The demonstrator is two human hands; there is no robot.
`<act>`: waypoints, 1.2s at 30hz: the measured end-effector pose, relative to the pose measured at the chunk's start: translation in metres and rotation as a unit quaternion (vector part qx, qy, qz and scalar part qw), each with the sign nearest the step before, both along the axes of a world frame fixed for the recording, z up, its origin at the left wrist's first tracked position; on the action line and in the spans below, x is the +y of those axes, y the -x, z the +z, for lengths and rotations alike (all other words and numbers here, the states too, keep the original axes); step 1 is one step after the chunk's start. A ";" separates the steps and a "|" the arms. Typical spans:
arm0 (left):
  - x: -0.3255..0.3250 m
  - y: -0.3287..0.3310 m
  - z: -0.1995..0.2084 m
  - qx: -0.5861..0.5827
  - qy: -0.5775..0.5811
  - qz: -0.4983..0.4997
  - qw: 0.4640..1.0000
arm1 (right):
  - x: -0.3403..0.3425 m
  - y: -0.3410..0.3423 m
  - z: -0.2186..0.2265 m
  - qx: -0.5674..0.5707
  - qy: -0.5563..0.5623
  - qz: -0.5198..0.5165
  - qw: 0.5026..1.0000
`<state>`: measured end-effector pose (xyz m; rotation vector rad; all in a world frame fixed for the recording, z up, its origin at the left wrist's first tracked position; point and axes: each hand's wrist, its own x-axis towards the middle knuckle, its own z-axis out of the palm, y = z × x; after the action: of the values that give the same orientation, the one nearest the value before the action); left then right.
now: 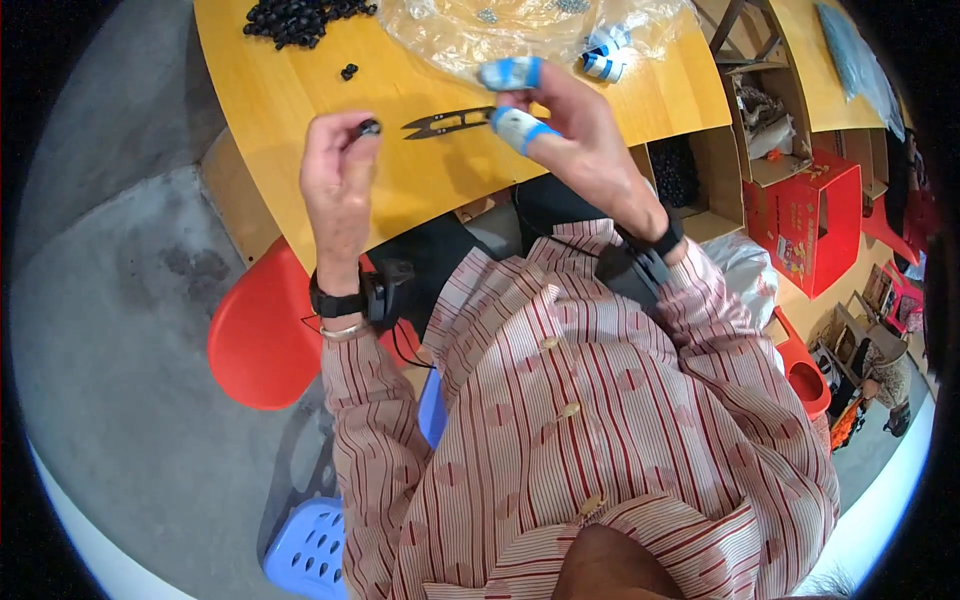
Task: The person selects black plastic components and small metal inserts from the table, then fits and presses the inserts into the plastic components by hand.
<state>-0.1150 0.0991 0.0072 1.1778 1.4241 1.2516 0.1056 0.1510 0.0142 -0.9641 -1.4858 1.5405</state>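
Note:
My left hand [338, 180] is closed over the wooden table, pinching a small black rounded part [369, 127] between thumb and fingertips. To the right, a pair of dark thread snips [445, 124] has its blades pointing left. My right hand [575, 130] hovers at the handle end of the snips, its thumb overlapping that end; thumb and index finger are apart. Blue-and-white tape wraps both of those fingers. Whether the thumb touches the snips I cannot tell. Beyond my left hand lies a small black piece [349, 72] on the tabletop.
A heap of small black parts [295, 20] sits at the table's far left. Clear plastic film [430, 35] with small metallic pieces spreads beside it. A blue-and-white roll [605, 62] is near my right hand. A red box [812, 220] and red stool [262, 335] flank the table [280, 150].

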 end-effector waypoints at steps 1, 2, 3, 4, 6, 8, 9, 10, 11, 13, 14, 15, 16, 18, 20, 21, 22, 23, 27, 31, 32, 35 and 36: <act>0.001 -0.005 0.004 0.001 0.001 0.002 1.000 | 0.000 0.007 -0.002 0.001 0.001 0.002 1.000; 0.006 -0.015 0.007 -0.006 -0.011 -0.001 1.000 | 0.004 0.014 -0.004 -0.010 0.003 0.012 1.000; 0.009 -0.020 0.008 -0.013 -0.024 -0.004 1.000 | 0.008 0.018 -0.005 -0.022 0.005 0.022 0.999; 0.011 -0.021 0.006 -0.040 -0.007 -0.002 0.999 | 0.012 0.017 -0.009 -0.069 -0.025 0.016 0.997; 0.010 -0.015 -0.002 -0.044 -0.007 0.011 0.999 | 0.026 0.007 -0.019 -0.172 -0.154 0.025 0.973; 0.006 -0.009 -0.011 -0.048 -0.001 0.027 0.998 | 0.039 0.001 -0.035 -0.295 -0.283 0.024 0.912; 0.006 -0.007 -0.017 -0.039 -0.001 0.034 0.999 | 0.045 -0.002 -0.042 -0.298 -0.284 0.025 0.911; 0.007 -0.004 -0.022 -0.028 -0.002 0.043 0.999 | 0.051 -0.001 -0.044 -0.314 -0.333 0.014 0.889; 0.008 -0.002 -0.027 -0.029 -0.003 0.044 0.999 | 0.055 -0.001 -0.045 -0.330 -0.380 0.002 0.864; 0.010 0.000 -0.038 0.006 0.011 0.056 0.998 | 0.057 0.000 -0.045 -0.350 -0.385 0.005 0.854; 0.011 0.001 -0.044 0.004 0.011 0.056 0.998 | 0.058 0.001 -0.046 -0.359 -0.394 0.004 0.846; 0.012 0.002 -0.049 0.016 0.010 0.067 0.998 | 0.059 0.002 -0.047 -0.369 -0.402 0.003 0.838; 0.012 0.001 -0.053 0.027 0.009 0.077 0.997 | 0.059 0.001 -0.048 -0.371 -0.403 0.003 0.837; 0.013 -0.001 -0.061 0.025 0.008 0.082 0.996 | 0.059 -0.002 -0.050 -0.385 -0.406 0.017 0.829; 0.012 -0.003 -0.067 0.023 0.006 0.087 0.996 | 0.060 -0.006 -0.048 -0.379 -0.401 0.020 0.833; 0.011 -0.003 -0.069 0.025 -0.003 0.094 0.995 | 0.059 -0.008 -0.047 -0.371 -0.396 0.022 0.840; 0.012 -0.002 -0.071 0.027 -0.013 0.102 0.994 | 0.061 -0.012 -0.044 -0.374 -0.399 0.023 0.837; 0.011 0.000 -0.073 0.024 -0.016 0.103 0.994 | 0.062 -0.016 -0.039 -0.377 -0.375 0.015 0.847; 0.009 -0.003 -0.077 0.001 -0.022 0.131 0.991 | 0.076 -0.036 -0.035 -0.335 -0.342 -0.072 0.875; 0.010 -0.006 -0.075 0.009 -0.030 0.159 0.987 | 0.091 -0.040 -0.040 -0.351 -0.339 -0.067 0.871; 0.011 -0.006 -0.076 0.006 -0.031 0.158 0.987 | 0.093 -0.039 -0.040 -0.353 -0.340 -0.067 0.869; 0.012 -0.005 -0.077 0.008 -0.035 0.162 0.986 | 0.104 -0.025 -0.044 -0.395 -0.401 -0.028 0.826; 0.011 -0.005 -0.079 0.006 -0.034 0.162 0.986 | 0.109 -0.020 -0.047 -0.389 -0.415 -0.016 0.823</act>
<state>-0.1101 0.1103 -0.0716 1.0261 1.6410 1.5280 0.1256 0.2596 -0.0327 -1.0733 -2.3747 0.2779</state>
